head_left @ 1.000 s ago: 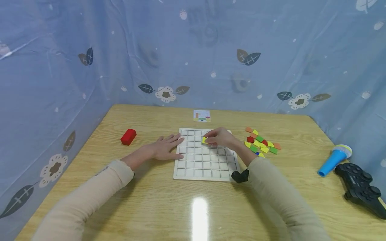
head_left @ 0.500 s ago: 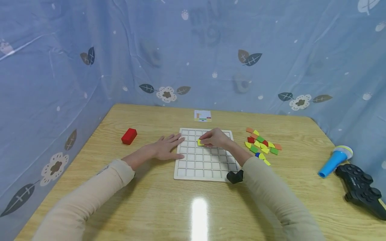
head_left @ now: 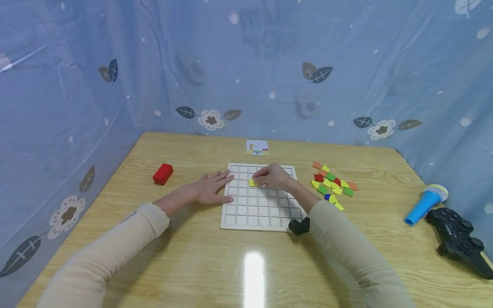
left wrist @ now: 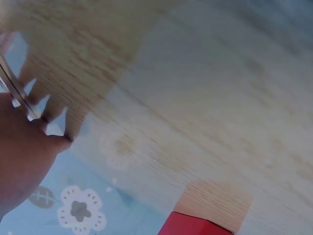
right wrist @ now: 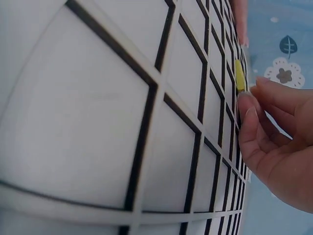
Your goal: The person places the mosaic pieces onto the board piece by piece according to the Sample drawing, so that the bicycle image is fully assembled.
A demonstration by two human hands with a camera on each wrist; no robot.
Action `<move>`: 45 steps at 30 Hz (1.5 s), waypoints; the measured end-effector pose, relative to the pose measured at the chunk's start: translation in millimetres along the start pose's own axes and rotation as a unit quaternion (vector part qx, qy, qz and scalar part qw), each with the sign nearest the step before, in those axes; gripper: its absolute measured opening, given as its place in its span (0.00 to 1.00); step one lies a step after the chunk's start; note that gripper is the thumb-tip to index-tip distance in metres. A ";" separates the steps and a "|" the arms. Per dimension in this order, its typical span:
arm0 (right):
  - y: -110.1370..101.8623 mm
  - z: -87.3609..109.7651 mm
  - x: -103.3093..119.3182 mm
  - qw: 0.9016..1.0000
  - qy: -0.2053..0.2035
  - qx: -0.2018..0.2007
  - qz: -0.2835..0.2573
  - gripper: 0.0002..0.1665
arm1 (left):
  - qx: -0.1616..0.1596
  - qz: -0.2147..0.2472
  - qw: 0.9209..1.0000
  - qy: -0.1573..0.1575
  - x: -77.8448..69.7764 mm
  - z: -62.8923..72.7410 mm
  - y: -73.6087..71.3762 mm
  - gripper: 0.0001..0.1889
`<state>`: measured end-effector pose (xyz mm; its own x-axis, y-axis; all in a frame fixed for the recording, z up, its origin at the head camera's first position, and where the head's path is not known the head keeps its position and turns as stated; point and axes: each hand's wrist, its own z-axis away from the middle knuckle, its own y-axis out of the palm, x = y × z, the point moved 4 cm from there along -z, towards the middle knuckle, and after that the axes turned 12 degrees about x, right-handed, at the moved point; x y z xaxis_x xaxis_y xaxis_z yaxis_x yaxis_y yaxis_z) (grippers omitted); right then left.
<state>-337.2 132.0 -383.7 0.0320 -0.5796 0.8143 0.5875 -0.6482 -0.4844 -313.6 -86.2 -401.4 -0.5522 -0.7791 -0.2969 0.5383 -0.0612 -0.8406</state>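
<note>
Yellow tile (head_left: 252,182) further L; wood tbl (head_left: 192,261), blue curtain (head_left: 239,55)

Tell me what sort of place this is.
Probably a makeshift play or filming corner indoors, though the wider room is out of view. A patterned blue sheet hangs behind and on both sides of a wood-grained table, on which a grid board lies.

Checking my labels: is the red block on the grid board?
No, the red block sits on the table, left of the grid board.
</note>
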 end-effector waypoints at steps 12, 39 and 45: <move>-3.1 0.4 -1.7 0.998 -0.001 0.024 -0.055 0.19 | -0.002 0.000 1.000 -0.005 11.4 -7.0 3.8 0.45; -99.6 93.9 -86.7 0.966 -0.042 -0.033 -0.253 0.37 | -0.011 -0.006 1.000 0.015 5.3 1.9 4.1 0.46; -124.7 122.3 -110.3 0.959 -0.035 -0.070 -0.272 0.40 | -0.020 -0.010 1.000 0.019 9.8 -3.8 5.8 0.47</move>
<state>-315.1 337.1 -374.0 -0.1906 -0.1051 0.9760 0.4190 -0.9079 -0.0160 -318.2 -91.8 -410.9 -0.5865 -0.7543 -0.2953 0.5004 -0.0508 -0.8643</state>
